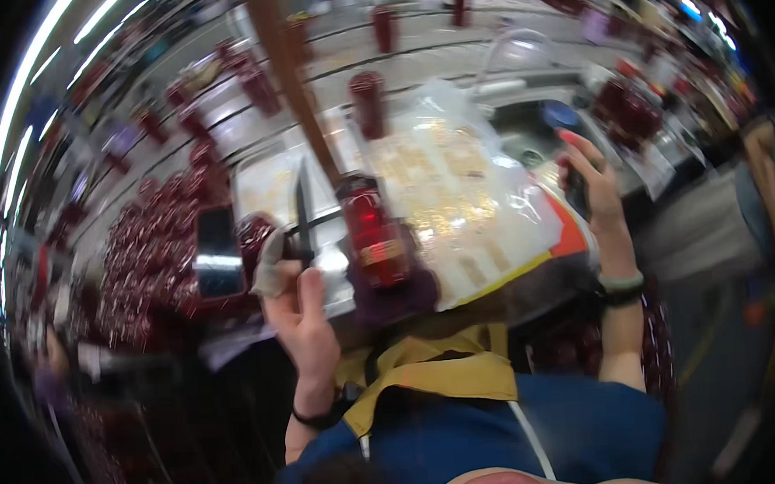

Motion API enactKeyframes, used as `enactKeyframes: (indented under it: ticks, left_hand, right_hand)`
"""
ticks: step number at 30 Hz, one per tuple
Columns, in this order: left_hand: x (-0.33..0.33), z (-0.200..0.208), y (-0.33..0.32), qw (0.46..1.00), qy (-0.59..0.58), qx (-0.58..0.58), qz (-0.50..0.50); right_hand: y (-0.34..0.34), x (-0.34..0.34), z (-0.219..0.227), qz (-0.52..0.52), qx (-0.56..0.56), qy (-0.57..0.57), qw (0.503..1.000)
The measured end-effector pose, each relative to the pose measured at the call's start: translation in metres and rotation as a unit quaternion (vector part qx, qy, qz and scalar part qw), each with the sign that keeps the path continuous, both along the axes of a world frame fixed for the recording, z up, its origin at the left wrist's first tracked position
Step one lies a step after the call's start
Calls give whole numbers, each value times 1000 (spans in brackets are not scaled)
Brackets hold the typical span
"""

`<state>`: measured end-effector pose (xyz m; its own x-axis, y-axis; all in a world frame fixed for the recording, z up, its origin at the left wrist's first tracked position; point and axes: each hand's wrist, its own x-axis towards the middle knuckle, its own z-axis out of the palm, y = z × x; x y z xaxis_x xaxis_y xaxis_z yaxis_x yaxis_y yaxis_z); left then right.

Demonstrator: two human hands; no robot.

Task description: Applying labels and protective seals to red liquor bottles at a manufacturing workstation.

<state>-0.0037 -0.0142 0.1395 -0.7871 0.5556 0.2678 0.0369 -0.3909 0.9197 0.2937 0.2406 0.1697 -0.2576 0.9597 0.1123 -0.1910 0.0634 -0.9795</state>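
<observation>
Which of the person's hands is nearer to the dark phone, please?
The left hand: it is just right of the phone and slightly lower. The right hand is much farther away, at the plastic sheet's right side.

No readable text, labels, numbers or signs

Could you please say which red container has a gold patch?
The red container just right of the left hand; upright ones beyond, though blurred, show no such patch.

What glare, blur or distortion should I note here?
Head view: both the left hand and right hand look soft with blur; glare streaks the dark phone and glints off the gold-flecked sheet; ceiling lights bow along the fisheye rim.
</observation>
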Motion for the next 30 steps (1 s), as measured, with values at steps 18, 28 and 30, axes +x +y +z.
enactKeyframes:
  ticks: [18,28,30]
  left_hand:
    - [-189,50,-263,824,92,72,555]
    - [-380,153,-472,753,40,7,657]
    - [-398,158,-497,699,22,46,713]
  right_hand:
    - [-48,-157,-19,299,133,-108,939]
    - [-75,-209,2,305,156,-114,933]
    - [-76,-214,-2,303,164,-120,931]
